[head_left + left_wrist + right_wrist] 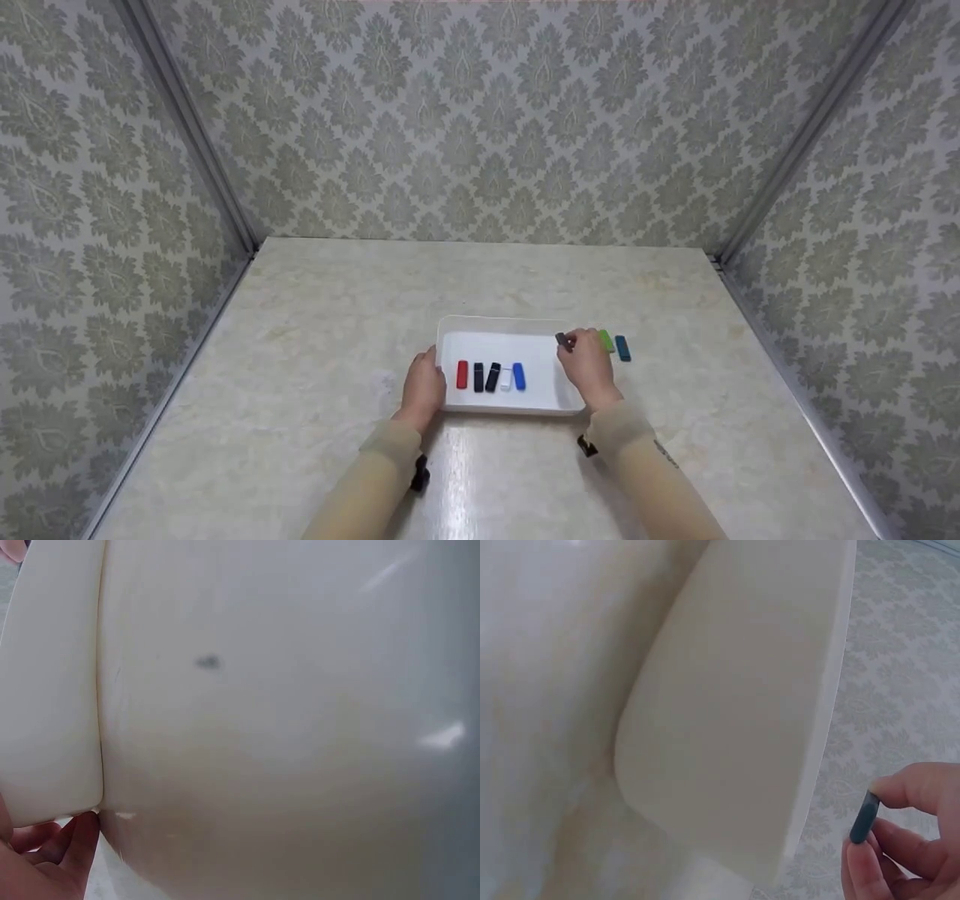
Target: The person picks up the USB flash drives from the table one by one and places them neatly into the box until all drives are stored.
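Note:
My right hand [589,367] pinches a dark grey USB stick [865,817] between thumb and fingers, above the right side of a white tray [495,325]. My left hand [424,386] holds the tray by its left wall, its fingers [79,844] curled at the lower edge in the left wrist view. Inside the tray lie a red stick [462,374], two black sticks [478,377], a white stick [505,379] and a blue stick [519,376], roughly in a row. Outside, just beyond my right hand, are a green stick [606,341] and a teal stick [622,348].
The tray stands on a pale marbled table [315,337]. Patterned walls [480,127] enclose the table at the back and both sides, with metal posts [191,124] at the corners.

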Available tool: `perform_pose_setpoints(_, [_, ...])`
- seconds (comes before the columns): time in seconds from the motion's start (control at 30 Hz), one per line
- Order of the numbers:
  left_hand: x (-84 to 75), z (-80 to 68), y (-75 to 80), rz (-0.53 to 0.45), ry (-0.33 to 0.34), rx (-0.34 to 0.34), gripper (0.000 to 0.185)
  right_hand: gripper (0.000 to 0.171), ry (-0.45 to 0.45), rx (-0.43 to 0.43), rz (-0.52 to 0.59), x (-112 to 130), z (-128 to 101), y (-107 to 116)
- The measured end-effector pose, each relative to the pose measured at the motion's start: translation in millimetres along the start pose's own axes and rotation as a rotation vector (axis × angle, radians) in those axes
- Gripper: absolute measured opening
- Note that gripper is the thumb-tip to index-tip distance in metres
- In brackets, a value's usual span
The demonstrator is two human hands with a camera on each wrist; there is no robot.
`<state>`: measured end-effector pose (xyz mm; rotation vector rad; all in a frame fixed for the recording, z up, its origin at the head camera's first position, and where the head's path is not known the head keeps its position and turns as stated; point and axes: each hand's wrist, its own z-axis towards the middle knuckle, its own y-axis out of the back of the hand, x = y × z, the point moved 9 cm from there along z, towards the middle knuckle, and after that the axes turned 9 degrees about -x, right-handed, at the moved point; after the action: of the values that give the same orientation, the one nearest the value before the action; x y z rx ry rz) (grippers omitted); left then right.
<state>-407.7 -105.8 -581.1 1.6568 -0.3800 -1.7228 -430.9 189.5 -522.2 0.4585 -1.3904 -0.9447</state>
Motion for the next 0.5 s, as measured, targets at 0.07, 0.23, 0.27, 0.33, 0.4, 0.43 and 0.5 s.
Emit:
perform_pose_setpoints(0.07, [0.6, -0.2, -0.6, -0.004, 0.007, 0.007, 0.047, 0.027, -0.005, 0.009, 0.003, 1.8, -4.8, -6.0])
perform_pose_setpoints(0.23, [-0.8, 0.1, 0.5, -0.016, -0.013, -0.007, 0.046, 0.027, -0.012, 0.017, 0.011, 5.5, -13.9, -18.2])
perform_pose_setpoints(0.27, [-0.9, 0.1, 0.6, -0.018, -0.015, -0.009, 0.045, 0.026, -0.014, 0.018, 0.010, 5.7, -15.0, -20.5])
perform_pose_setpoints(0.33, [-1.0, 0.2, 0.3, -0.020, -0.017, -0.008, 0.046, 0.025, -0.008, 0.018, 0.002, 6.1, -16.9, -24.5])
perform_pose_setpoints(0.4, [-0.8, 0.0, 0.3, -0.019, -0.013, -0.006, 0.046, 0.024, -0.003, 0.017, -0.004, 6.5, -18.5, -28.0])
perform_pose_setpoints(0.43, [-0.9, 0.0, 0.4, -0.019, -0.015, -0.008, 0.045, 0.023, 0.006, 0.017, -0.010, 7.0, -19.4, -29.7])
perform_pose_setpoints(0.5, [-0.4, 0.0, 0.5, -0.017, -0.010, -0.007, 0.045, 0.022, 0.017, 0.019, -0.015, 7.7, -21.0, -33.2])
